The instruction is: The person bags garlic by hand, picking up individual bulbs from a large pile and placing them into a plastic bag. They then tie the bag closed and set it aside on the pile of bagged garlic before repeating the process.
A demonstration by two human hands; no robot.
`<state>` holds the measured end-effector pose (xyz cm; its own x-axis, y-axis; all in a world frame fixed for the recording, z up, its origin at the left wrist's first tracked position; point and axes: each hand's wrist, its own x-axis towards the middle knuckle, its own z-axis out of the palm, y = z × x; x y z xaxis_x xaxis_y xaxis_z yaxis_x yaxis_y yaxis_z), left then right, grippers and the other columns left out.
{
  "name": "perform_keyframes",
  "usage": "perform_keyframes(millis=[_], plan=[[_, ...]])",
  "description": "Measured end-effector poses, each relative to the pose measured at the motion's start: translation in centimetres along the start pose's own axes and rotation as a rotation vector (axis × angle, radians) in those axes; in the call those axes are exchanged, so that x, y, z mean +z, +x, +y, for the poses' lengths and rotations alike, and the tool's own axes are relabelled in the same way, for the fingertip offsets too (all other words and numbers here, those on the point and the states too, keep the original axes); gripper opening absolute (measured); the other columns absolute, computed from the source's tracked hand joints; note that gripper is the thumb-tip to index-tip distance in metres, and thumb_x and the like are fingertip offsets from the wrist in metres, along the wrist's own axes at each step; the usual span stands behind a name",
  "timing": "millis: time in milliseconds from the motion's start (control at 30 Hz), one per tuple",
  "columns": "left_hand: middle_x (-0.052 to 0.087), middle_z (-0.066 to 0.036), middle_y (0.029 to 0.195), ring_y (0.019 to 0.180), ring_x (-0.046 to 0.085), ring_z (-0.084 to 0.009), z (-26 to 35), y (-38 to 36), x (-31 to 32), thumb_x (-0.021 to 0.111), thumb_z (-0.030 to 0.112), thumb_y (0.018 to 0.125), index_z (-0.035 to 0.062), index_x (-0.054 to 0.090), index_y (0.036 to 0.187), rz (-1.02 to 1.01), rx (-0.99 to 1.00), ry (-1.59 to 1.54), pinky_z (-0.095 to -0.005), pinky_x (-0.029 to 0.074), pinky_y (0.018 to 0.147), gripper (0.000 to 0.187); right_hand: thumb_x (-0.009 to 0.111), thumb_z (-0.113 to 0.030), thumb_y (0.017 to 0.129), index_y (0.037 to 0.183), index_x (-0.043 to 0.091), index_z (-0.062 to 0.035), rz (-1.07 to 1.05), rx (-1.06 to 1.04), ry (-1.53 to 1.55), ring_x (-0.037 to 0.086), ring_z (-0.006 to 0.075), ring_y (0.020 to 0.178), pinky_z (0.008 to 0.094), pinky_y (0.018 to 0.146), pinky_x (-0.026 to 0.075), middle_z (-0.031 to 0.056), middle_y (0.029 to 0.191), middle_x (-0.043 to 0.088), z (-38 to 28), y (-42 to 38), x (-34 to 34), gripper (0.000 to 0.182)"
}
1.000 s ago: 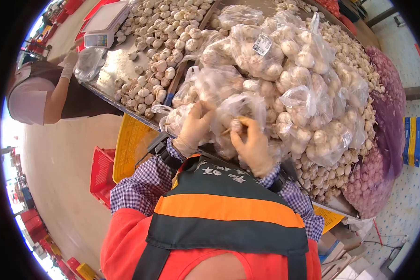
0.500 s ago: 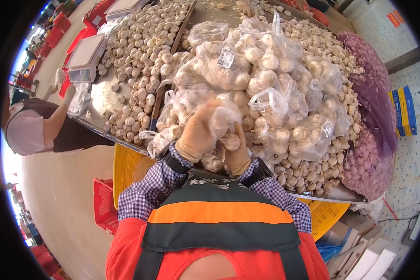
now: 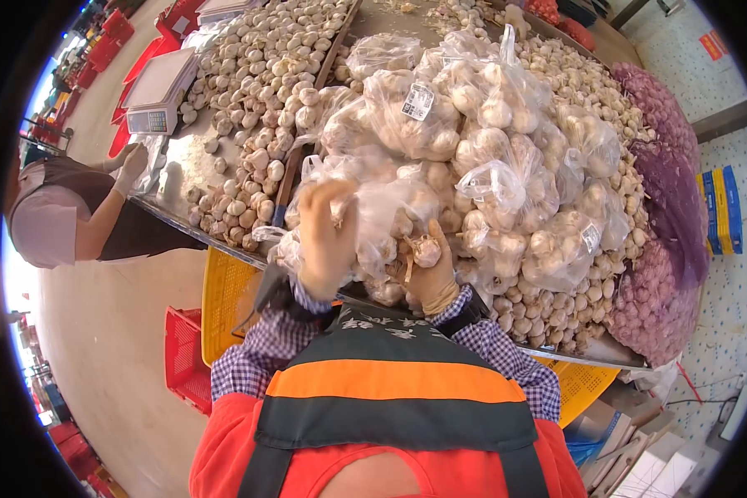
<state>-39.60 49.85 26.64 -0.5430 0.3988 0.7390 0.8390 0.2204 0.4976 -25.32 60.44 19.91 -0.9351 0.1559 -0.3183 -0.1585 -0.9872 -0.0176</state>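
My right hand, in a pale glove, is closed around a garlic bulb near the table's front edge. To its left, my gloved left hand is raised, fingers curved over and smeared by motion; I cannot tell whether they hold anything. Thin clear plastic shows right beside the left fingers. Ahead of both hands rises a heap of clear bags filled with garlic, a few with white labels.
Loose garlic covers the left section behind a divider. More lies at right, beside purple mesh sacks. A scale stands at far left near another person. Yellow crates sit below the table edge.
My left hand has moved left and up, away from my right hand. The garlic bulb in my right hand now shows plainly. The other person's hands have come together.
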Motion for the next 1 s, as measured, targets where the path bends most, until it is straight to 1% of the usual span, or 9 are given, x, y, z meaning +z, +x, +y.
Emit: perform_keyframes(millis=[67,267,400,667,733,767,800,867,1000], plan=[[0.062,-0.011,0.102,0.094,0.060,-0.0318,2.2,-0.6,-2.0,0.070,0.009,0.083,0.0029,0.059,0.109,-0.319,0.148,-0.483,-0.0346,0.050,0.080,0.029,0.047,-0.050,0.097,0.131,0.053,-0.0029,-0.061,0.035,-0.013,0.062,0.0273,0.107,0.0480,0.094,0.050,0.0138,0.117,0.064,0.1,0.1,-1.1,0.059],[0.060,-0.016,0.098,0.097,0.059,-0.0352,-0.3,-2.1,2.3,0.075,0.028,0.080,0.0041,0.053,0.120,-0.685,-0.106,-0.101,-0.0408,0.050,0.079,0.051,0.044,-0.058,0.094,0.106,0.065,-0.0071,0.124,0.055,-0.180,0.062,0.0262,0.096,0.0423,0.091,0.048,0.0100,0.098,0.068,0.5,0.4,-0.3,0.056],[0.063,-0.019,0.095,0.089,0.063,-0.0319,-2.9,-0.6,4.7,0.069,0.018,0.082,0.0019,0.048,0.131,-0.940,-0.204,-0.363,-0.0387,0.050,0.075,0.056,0.051,-0.056,0.092,0.100,0.065,-0.0091,0.177,0.029,0.004,0.058,0.0257,0.087,0.0394,0.079,0.045,0.0083,0.091,0.065,0.7,1.5,-1.3,0.050],[0.064,-0.020,0.103,0.089,0.064,-0.0346,-2.3,-1.7,4.1,0.062,0.009,0.076,0.0093,0.050,0.134,-0.794,-0.134,-0.456,-0.0416,0.051,0.072,0.058,0.050,-0.043,0.097,0.119,0.058,-0.0087,0.139,-0.021,-0.142,0.055,0.0238,0.107,0.0433,0.097,0.042,0.0074,0.110,0.063,1.4,0.2,-1.0,0.042],[0.062,-0.017,0.107,0.092,0.063,-0.0341,-1.7,-2.3,3.3,0.062,0.005,0.075,0.0148,0.053,0.133,-0.637,-0.223,-0.488,-0.0406,0.052,0.073,0.059,0.045,-0.036,0.102,0.130,0.051,-0.0082,0.155,-0.193,-0.837,0.053,0.0212,0.114,0.0411,0.099,0.045,0.0067,0.117,0.060,2.2,-1.1,0.7,0.040],[0.061,-0.015,0.103,0.091,0.063,-0.0338,-1.5,-2.5,2.8,0.063,0.004,0.075,0.0173,0.054,0.133,-0.635,-0.288,-0.504,-0.0397,0.053,0.075,0.060,0.042,-0.031,0.104,0.139,0.043,-0.0084,0.060,-0.419,-1.553,0.053,0.0188,0.117,0.0347,0.098,0.047,0.0068,0.125,0.056,2.1,-1.7,0.3,0.042],[0.061,-0.015,0.103,0.091,0.063,-0.0338,-1.4,-2.2,2.4,0.063,0.004,0.075,0.0173,0.054,0.133,-0.626,-0.287,-0.500,-0.0397,0.053,0.075,0.060,0.042,-0.031,0.104,0.139,0.043,-0.0084,0.051,-0.419,-1.558,0.053,0.0188,0.117,0.0347,0.098,0.047,0.0068,0.125,0.056,1.9,-1.4,0.4,0.042],[0.059,-0.014,0.111,0.087,0.063,-0.0304,-1.7,-1.4,1.4,0.064,0.001,0.075,0.0123,0.053,0.133,-0.798,-0.323,-0.378,-0.0350,0.052,0.077,0.060,0.045,-0.035,0.103,0.141,0.041,-0.0091,0.131,-0.015,-0.591,0.055,0.0199,0.115,0.0324,0.097,0.048,0.0083,0.127,0.055,2.2,0.0,0.8,0.046],[0.062,-0.013,0.094,0.087,0.064,-0.0339,-4.3,-2.2,2.1,0.065,0.009,0.077,0.0099,0.063,0.114,-0.636,-0.259,-0.326,-0.0388,0.053,0.076,0.037,0.044,-0.035,0.103,0.135,0.046,-0.0106,0.212,0.145,-0.451,0.058,0.0213,0.107,0.0393,0.096,0.048,0.0058,0.119,0.060,3.0,2.0,4.4,0.040]])
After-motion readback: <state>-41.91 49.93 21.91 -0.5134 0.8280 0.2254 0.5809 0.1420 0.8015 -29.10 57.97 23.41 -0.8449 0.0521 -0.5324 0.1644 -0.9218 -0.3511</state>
